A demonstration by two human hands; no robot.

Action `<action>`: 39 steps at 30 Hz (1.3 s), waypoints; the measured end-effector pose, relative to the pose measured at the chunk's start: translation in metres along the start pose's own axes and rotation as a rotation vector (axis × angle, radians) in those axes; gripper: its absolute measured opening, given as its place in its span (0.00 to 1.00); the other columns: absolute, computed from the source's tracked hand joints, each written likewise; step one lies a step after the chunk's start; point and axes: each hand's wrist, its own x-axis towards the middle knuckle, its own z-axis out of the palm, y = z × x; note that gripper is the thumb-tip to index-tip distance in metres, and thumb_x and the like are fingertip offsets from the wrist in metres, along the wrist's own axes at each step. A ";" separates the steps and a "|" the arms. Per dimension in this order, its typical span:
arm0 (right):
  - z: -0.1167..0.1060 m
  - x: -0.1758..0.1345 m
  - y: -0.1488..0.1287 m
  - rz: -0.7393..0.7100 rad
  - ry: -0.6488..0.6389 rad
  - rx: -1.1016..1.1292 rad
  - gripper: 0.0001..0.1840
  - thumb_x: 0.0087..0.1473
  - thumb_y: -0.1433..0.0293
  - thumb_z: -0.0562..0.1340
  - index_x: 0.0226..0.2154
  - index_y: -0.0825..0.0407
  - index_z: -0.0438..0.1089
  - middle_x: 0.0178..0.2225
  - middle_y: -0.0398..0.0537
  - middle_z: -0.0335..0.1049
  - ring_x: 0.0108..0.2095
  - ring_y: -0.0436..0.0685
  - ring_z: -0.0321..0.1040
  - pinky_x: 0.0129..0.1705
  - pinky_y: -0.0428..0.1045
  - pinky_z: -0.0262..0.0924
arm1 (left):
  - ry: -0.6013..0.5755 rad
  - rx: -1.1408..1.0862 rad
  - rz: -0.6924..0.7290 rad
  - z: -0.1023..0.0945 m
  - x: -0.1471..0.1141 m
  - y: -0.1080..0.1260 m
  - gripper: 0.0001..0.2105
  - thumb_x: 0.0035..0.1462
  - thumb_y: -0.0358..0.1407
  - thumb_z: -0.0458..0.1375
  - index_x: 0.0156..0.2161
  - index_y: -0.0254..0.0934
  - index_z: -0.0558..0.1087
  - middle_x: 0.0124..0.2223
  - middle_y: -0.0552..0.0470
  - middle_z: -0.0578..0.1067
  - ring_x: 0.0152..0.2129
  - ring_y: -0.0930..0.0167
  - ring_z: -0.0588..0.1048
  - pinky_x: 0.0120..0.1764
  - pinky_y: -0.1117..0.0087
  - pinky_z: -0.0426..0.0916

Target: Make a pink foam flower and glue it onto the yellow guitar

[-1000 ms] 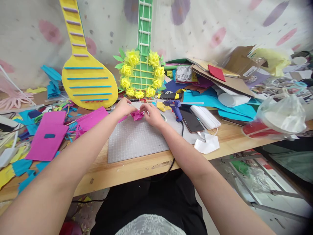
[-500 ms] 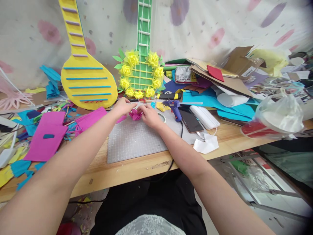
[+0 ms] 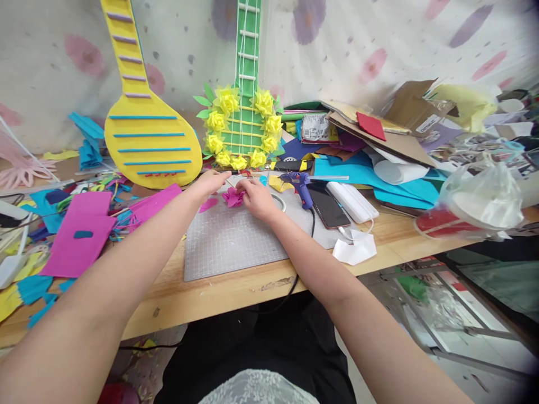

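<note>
A magenta paper flower [image 3: 233,197] is pinched in the fingers of my right hand [image 3: 257,198], low over the grey cutting mat [image 3: 236,247]. My left hand [image 3: 211,184] is just to its left, fingers drawn together; a thin pale sliver shows by the fingertips, too small to name. Below that hand a loose magenta paper petal [image 3: 208,205] lies on the mat. Close to my right wrist sit a white ring [image 3: 279,202], perhaps a tape roll, and a purple glue gun [image 3: 302,188].
Behind my hands stand a green paper guitar [image 3: 246,132] with yellow flowers and a yellow guitar shape [image 3: 154,140]. Magenta sheets [image 3: 80,235] and scraps crowd the left. A phone [image 3: 328,205], white power bank [image 3: 352,202], blue paper [image 3: 349,171] and bagged cup [image 3: 467,207] occupy the right.
My left hand has shifted slightly, leaving more of the magenta petal in sight. A thin pale sliver now shows at its fingertips. My right hand keeps the flower in nearly the same spot.
</note>
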 end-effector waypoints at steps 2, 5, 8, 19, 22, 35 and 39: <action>0.002 0.001 0.001 0.003 -0.010 -0.016 0.17 0.51 0.80 0.49 0.41 0.52 0.65 0.38 0.51 0.71 0.45 0.57 0.62 0.45 0.51 0.57 | -0.069 -0.029 -0.019 0.001 -0.003 0.000 0.12 0.50 0.43 0.59 0.33 0.36 0.69 0.31 0.48 0.74 0.28 0.69 0.74 0.29 0.70 0.64; 0.004 0.001 0.001 0.003 -0.026 -0.044 0.17 0.52 0.79 0.49 0.42 0.52 0.65 0.38 0.51 0.70 0.45 0.57 0.62 0.44 0.51 0.57 | -0.148 -0.099 -0.059 0.002 -0.008 -0.001 0.13 0.53 0.45 0.57 0.34 0.35 0.70 0.29 0.49 0.75 0.24 0.71 0.73 0.28 0.71 0.65; 0.005 0.001 0.000 -0.001 -0.040 -0.070 0.17 0.53 0.79 0.48 0.42 0.52 0.65 0.39 0.52 0.70 0.45 0.57 0.61 0.44 0.51 0.57 | -0.185 -0.116 -0.030 0.002 -0.013 -0.001 0.14 0.49 0.46 0.60 0.32 0.36 0.71 0.28 0.50 0.75 0.23 0.72 0.73 0.28 0.72 0.64; 0.004 0.000 -0.002 -0.009 -0.018 -0.077 0.16 0.54 0.77 0.49 0.42 0.52 0.66 0.39 0.52 0.70 0.44 0.58 0.62 0.45 0.51 0.58 | -0.202 -0.144 -0.031 0.001 -0.018 -0.001 0.14 0.46 0.43 0.63 0.35 0.34 0.73 0.33 0.49 0.76 0.26 0.73 0.73 0.31 0.71 0.65; 0.005 0.000 -0.003 -0.010 -0.026 -0.097 0.17 0.55 0.76 0.49 0.43 0.53 0.66 0.39 0.53 0.69 0.44 0.58 0.63 0.45 0.52 0.58 | -0.217 -0.158 -0.006 0.002 -0.018 -0.003 0.11 0.44 0.40 0.64 0.31 0.34 0.73 0.32 0.50 0.76 0.25 0.74 0.72 0.31 0.72 0.65; 0.003 -0.001 -0.001 0.003 -0.016 -0.054 0.17 0.52 0.79 0.49 0.42 0.53 0.67 0.40 0.52 0.71 0.45 0.58 0.63 0.45 0.51 0.58 | -0.146 -0.086 0.006 0.006 -0.021 -0.006 0.09 0.40 0.26 0.61 0.30 0.36 0.69 0.24 0.55 0.71 0.22 0.74 0.71 0.27 0.73 0.63; 0.004 -0.001 -0.001 -0.016 -0.039 -0.059 0.18 0.51 0.80 0.49 0.42 0.52 0.67 0.40 0.52 0.70 0.46 0.57 0.62 0.46 0.51 0.58 | -0.109 -0.050 -0.028 0.009 -0.015 -0.010 0.14 0.36 0.22 0.60 0.32 0.36 0.68 0.22 0.57 0.70 0.22 0.72 0.71 0.27 0.72 0.64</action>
